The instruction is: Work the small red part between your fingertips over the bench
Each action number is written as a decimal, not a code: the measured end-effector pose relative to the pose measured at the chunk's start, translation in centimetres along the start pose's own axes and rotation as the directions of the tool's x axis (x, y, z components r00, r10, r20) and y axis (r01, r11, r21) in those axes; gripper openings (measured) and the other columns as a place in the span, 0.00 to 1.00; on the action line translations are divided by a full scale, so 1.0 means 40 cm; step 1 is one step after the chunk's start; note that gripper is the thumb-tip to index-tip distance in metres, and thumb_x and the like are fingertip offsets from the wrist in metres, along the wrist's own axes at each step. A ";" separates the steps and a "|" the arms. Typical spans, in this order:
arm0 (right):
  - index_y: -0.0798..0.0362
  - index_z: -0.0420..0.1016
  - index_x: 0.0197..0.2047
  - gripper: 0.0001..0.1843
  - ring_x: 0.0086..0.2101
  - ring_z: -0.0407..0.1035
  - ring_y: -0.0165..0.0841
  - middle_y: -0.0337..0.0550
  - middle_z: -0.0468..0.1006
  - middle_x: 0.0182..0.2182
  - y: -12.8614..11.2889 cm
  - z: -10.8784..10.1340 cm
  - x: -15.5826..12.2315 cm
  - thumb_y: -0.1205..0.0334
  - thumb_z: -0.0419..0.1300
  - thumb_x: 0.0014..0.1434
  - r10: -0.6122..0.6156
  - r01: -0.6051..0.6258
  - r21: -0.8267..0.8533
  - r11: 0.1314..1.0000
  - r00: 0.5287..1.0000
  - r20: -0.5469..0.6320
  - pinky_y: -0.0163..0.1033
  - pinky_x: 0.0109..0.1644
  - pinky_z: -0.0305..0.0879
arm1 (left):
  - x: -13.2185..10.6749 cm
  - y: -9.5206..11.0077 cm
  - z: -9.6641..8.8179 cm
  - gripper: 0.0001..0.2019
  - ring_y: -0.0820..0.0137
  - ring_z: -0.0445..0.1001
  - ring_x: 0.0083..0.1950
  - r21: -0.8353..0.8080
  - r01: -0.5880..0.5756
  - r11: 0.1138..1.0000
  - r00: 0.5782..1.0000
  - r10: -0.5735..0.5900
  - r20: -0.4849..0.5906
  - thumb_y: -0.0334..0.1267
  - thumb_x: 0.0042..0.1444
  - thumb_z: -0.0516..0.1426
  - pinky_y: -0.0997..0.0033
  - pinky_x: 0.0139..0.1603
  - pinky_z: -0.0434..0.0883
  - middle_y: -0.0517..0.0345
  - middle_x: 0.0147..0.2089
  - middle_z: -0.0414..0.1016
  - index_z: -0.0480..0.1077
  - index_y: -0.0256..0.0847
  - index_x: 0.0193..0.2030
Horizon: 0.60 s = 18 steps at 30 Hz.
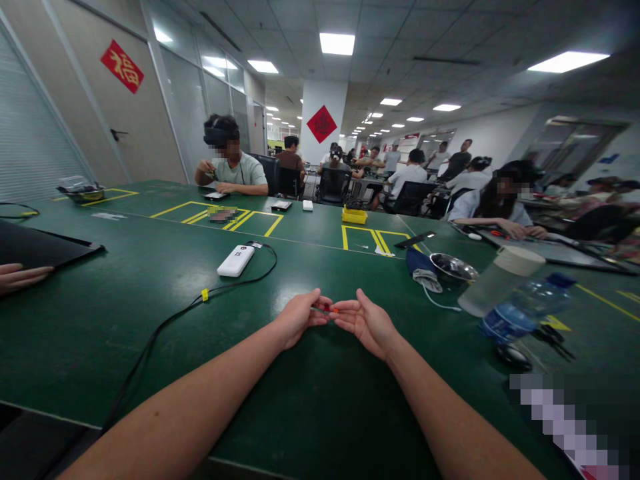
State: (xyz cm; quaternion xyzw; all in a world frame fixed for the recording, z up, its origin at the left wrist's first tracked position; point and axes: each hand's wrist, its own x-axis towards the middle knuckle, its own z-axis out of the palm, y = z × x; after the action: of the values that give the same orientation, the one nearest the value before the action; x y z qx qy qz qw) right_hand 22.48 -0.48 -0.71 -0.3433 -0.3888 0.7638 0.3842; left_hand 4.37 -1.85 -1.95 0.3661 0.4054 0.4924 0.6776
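Observation:
My left hand (299, 319) and my right hand (369, 325) meet fingertip to fingertip just above the green table (320, 407). Both have their fingers stretched out and their palms turned partly up, with the thumbs raised away from the fingers. A tiny dark red piece (327, 309) shows at the left fingertips. Beside it, a tiny orange piece (336, 311) lies at the right fingertips. They look loosely supported by the fingers, not pinched; their kind is too small to make out.
A white power bank (236, 261) with a black cable (185, 310) lies ahead on the left. To the right stand a frosted bottle (495, 283), a blue-labelled water bottle (525, 310) and a metal bowl (453, 267). Another person's hand (23, 277) rests at the far left; people sit opposite.

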 end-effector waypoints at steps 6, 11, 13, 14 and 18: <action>0.61 0.76 0.35 0.27 0.39 0.75 0.36 0.56 0.78 0.38 0.001 -0.002 0.000 0.46 0.47 0.63 -0.001 0.001 -0.013 1.000 1.000 0.006 0.38 0.43 0.71 | -0.004 0.003 0.003 0.20 0.69 0.76 0.33 -0.007 0.005 1.000 1.000 -0.005 0.011 0.48 0.59 0.51 0.72 0.34 0.73 0.43 0.37 0.75 0.72 0.30 0.40; 0.61 0.76 0.35 0.18 0.39 0.75 0.36 0.55 0.79 0.37 0.001 -0.003 -0.003 0.54 0.53 0.61 -0.052 0.053 -0.044 0.998 0.999 0.014 0.38 0.44 0.71 | -0.004 0.002 0.001 0.15 0.68 0.76 0.36 0.057 -0.049 0.997 0.999 0.048 0.026 0.43 0.57 0.55 0.73 0.36 0.73 0.43 0.38 0.76 0.73 0.31 0.41; 0.61 0.76 0.36 0.11 0.39 0.75 0.36 0.54 0.79 0.37 0.005 -0.004 -0.004 0.61 0.57 0.58 -0.083 0.084 -0.095 0.992 0.996 0.019 0.38 0.45 0.71 | -0.003 0.000 0.000 0.12 0.69 0.76 0.37 0.113 -0.065 0.991 0.997 0.061 0.038 0.36 0.53 0.59 0.74 0.38 0.73 0.45 0.39 0.76 0.73 0.32 0.42; 0.60 0.76 0.37 0.09 0.39 0.75 0.35 0.53 0.79 0.37 0.007 -0.004 -0.004 0.64 0.59 0.56 -0.095 0.096 -0.122 0.988 0.995 0.014 0.38 0.45 0.70 | -0.004 0.000 0.000 0.12 0.69 0.76 0.37 0.135 -0.070 0.988 0.997 0.065 0.042 0.33 0.51 0.60 0.74 0.39 0.73 0.45 0.39 0.77 0.72 0.32 0.43; 0.59 0.75 0.35 0.07 0.37 0.75 0.34 0.51 0.79 0.36 0.018 -0.007 -0.001 0.68 0.64 0.50 -0.134 0.124 -0.208 0.970 0.990 -0.033 0.37 0.44 0.71 | -0.010 0.001 0.006 0.13 0.69 0.77 0.35 0.197 -0.067 0.978 0.998 0.061 0.034 0.26 0.48 0.59 0.73 0.39 0.73 0.46 0.36 0.77 0.71 0.32 0.43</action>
State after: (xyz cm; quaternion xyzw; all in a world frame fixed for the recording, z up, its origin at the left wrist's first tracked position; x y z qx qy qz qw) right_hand 22.49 -0.73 -1.46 -0.3728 -0.4779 0.6849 0.4044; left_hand 4.49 -2.24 -1.76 0.4514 0.4308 0.4662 0.6272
